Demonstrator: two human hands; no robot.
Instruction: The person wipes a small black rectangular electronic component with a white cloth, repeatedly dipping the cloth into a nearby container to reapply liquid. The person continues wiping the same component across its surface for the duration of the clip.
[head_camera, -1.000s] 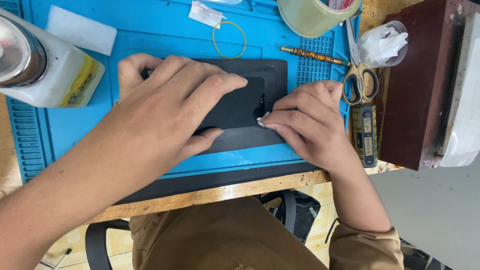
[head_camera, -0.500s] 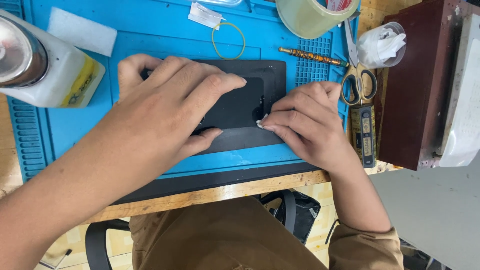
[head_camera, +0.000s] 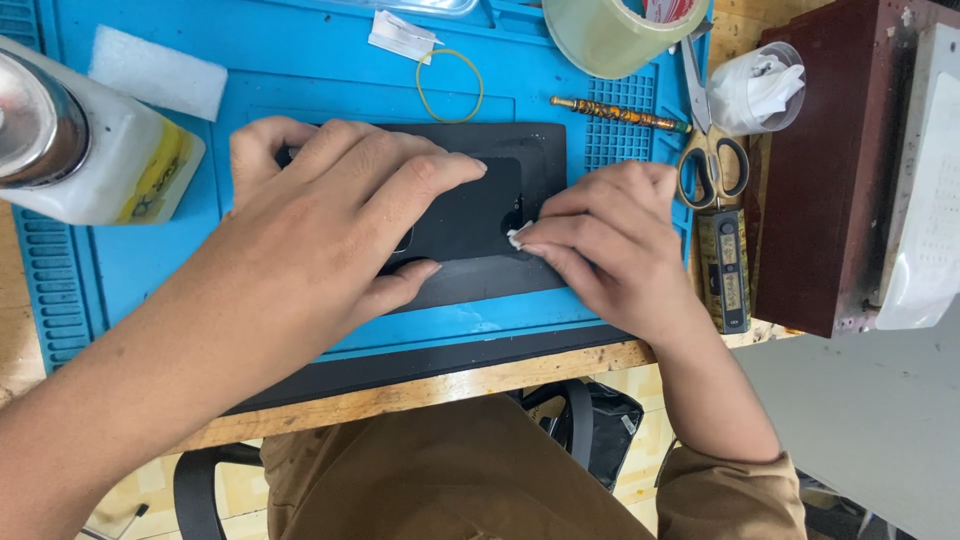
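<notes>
A flat black slab, like a phone lying on a black pad (head_camera: 530, 160), rests on a blue work mat (head_camera: 300, 70). My left hand (head_camera: 350, 215) lies spread over the slab and presses it down. My right hand (head_camera: 610, 240) pinches a small white wad (head_camera: 517, 237) between thumb and fingertips and holds it against the slab's right part, near a dark cut-out. Most of the slab is hidden under my left hand.
A white bottle with a yellow label (head_camera: 90, 150) stands at the left. A white pad (head_camera: 155, 85), rubber band (head_camera: 450, 85), tape roll (head_camera: 610, 30), scissors (head_camera: 710, 150), slim patterned tool (head_camera: 615, 113), plastic cup (head_camera: 760, 90) and a dark red box (head_camera: 840, 170) surround the mat.
</notes>
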